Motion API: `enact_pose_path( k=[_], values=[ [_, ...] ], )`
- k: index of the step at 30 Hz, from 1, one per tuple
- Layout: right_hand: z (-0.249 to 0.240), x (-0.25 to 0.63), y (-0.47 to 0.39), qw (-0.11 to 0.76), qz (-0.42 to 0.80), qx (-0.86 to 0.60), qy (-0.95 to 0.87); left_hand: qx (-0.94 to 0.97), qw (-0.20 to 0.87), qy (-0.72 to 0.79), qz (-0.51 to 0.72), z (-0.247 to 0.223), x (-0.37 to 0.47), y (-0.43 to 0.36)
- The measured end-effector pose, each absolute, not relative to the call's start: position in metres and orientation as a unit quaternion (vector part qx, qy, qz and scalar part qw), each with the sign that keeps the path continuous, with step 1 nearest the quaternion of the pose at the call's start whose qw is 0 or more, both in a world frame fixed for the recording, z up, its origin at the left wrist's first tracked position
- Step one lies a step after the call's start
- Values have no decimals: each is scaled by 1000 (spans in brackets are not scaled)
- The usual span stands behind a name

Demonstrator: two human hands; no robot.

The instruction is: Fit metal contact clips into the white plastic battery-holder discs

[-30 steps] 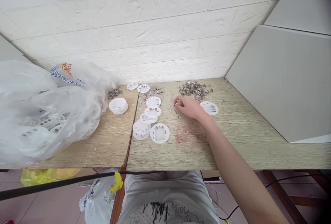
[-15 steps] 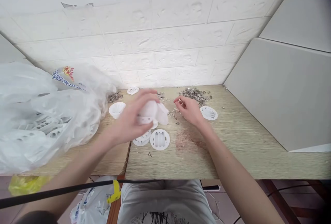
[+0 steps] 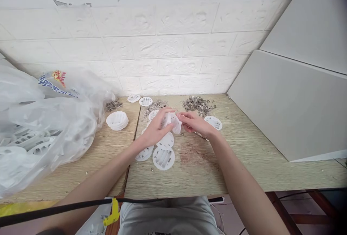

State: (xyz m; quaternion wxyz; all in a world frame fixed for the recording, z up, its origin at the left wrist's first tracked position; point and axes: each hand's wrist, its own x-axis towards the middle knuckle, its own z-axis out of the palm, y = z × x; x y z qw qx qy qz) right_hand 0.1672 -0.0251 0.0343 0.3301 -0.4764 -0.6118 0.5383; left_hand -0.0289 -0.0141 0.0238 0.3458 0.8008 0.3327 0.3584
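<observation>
My left hand (image 3: 158, 128) is wrapped round several white plastic discs (image 3: 176, 123) held on edge above the table. The fingertips of my right hand (image 3: 193, 122) pinch the right rim of these discs; whether they also hold a small metal piece is too small to tell. Below my left hand lie more round white discs, one with slots (image 3: 163, 158) nearest the front. Small metal pieces (image 3: 199, 105) are heaped behind my right hand, and another scatter of them (image 3: 157, 105) lies behind my left hand.
A stack of white discs (image 3: 117, 120) stands left of the table seam. A large clear bag (image 3: 54, 126) of white parts fills the left side. One disc (image 3: 213, 123) lies right of my right wrist. Grey panels (image 3: 292, 108) lean at the right, and a black cable (image 3: 81, 206) crosses the front.
My left hand has moved right and turned with the discs, and my right hand now meets it at their rim. The view has shifted slightly, uncovering more discs on the table.
</observation>
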Motion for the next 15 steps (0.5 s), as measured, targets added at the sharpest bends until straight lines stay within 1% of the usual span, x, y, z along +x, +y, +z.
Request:
enact_pose_path(
  k=[4, 8, 11, 15],
  values=[
    [31, 166, -23, 318, 570, -492, -576, 794, 352, 331, 368, 20, -33, -12],
    [28, 166, -21, 322, 612, -486, -534, 805, 358, 326, 344, 22, -36, -13],
    [26, 167, -19, 342, 640, -464, -509, 835, 318, 315, 319, 22, -38, -16],
    [26, 168, -19, 345, 658, -450, -495, 869, 247, 305, 300, 19, -38, -19]
  ],
)
